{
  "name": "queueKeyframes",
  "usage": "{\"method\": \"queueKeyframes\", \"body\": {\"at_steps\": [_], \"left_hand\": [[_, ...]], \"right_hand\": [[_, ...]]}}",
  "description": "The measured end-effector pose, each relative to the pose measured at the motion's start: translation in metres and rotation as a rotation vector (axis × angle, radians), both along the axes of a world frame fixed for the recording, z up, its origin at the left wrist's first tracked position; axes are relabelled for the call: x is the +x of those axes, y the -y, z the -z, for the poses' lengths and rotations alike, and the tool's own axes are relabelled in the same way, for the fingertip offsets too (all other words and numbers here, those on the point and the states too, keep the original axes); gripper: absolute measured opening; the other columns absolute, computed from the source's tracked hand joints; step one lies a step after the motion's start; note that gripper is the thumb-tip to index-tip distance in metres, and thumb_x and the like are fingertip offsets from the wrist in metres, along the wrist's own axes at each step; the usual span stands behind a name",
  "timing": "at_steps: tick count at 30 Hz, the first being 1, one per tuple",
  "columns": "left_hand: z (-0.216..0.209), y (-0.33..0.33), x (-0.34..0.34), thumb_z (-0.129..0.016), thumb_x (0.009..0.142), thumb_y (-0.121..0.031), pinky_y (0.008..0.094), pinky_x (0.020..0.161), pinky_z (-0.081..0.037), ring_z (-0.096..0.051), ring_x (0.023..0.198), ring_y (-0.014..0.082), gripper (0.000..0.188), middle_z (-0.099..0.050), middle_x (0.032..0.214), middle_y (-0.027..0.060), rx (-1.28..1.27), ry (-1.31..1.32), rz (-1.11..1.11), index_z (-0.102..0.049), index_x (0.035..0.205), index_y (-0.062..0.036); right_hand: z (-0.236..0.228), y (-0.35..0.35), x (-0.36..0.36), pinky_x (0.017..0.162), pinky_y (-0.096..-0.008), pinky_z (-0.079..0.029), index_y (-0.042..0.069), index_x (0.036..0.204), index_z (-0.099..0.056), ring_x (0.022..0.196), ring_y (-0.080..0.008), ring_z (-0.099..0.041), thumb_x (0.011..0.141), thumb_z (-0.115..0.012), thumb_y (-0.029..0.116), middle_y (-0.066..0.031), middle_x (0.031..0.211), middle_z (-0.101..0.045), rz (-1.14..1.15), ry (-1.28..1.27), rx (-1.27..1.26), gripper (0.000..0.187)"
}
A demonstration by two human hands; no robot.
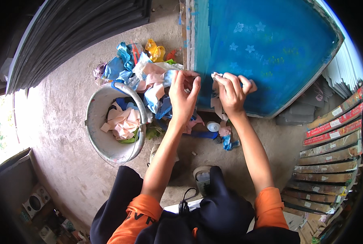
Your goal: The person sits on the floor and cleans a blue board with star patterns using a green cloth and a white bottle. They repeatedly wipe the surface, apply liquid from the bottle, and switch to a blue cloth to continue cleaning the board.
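Note:
My left hand (183, 97) is raised over the scrap pile, its thumb and forefinger brought together in a pinch. Whatever lies between those fingertips, if anything, is too small to make out. To its right, my right hand (232, 93) is closed on a pale pink cloth scrap (216, 104), with a crumpled whitish end at the fingertips and the rest hanging down. Just beyond both hands, a blue screen-printing frame (262, 77) with small white flower shapes leans at the upper right. Crumpled cloth scraps (153, 96) in pink, white and blue lie beneath my left hand.
A grey bucket (92, 134) at left holds pink cloth pieces (124, 123). A small translucent bottle (213, 126) stands below my right hand. Dark stacked sheets (83, 32) fill the upper left; stacked wooden-edged frames (325, 167) line the right. Concrete floor (59, 134) lies around.

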State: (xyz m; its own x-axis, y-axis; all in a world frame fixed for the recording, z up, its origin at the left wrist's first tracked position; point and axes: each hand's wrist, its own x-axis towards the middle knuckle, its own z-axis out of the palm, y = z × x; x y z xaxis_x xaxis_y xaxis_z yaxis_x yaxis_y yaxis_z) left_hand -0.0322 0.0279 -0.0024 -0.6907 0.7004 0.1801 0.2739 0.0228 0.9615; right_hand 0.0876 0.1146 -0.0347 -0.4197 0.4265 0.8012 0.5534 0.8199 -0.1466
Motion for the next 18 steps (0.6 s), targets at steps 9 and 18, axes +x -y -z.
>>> {"method": "queueKeyframes", "body": {"at_steps": [9,18], "left_hand": [[0.004,0.001,-0.006,-0.068,0.082,-0.007,0.0205,0.055,-0.04,-0.047,0.058,0.0063,0.011,-0.049,0.073,0.0012,-0.053,0.024,0.019,-0.058,0.082,-0.0011],[0.004,-0.007,-0.004,-0.078,0.076,-0.014,0.0218,0.052,-0.038,-0.045,0.055,0.0056,0.027,-0.053,0.061,-0.0007,-0.1,-0.113,-0.092,-0.053,0.072,-0.0037]], "right_hand": [[0.011,0.007,-0.009,0.082,-0.0368,-0.026,0.027,0.085,-0.065,0.087,-0.0139,-0.045,0.073,-0.076,0.019,0.0111,0.084,-0.055,0.05,-0.147,-0.11,0.019],[0.01,0.014,-0.001,0.077,-0.0328,-0.029,0.019,0.078,-0.066,0.083,-0.0167,-0.045,0.07,-0.078,0.007,0.0036,0.081,-0.056,0.106,-0.239,-0.147,0.019]]}}
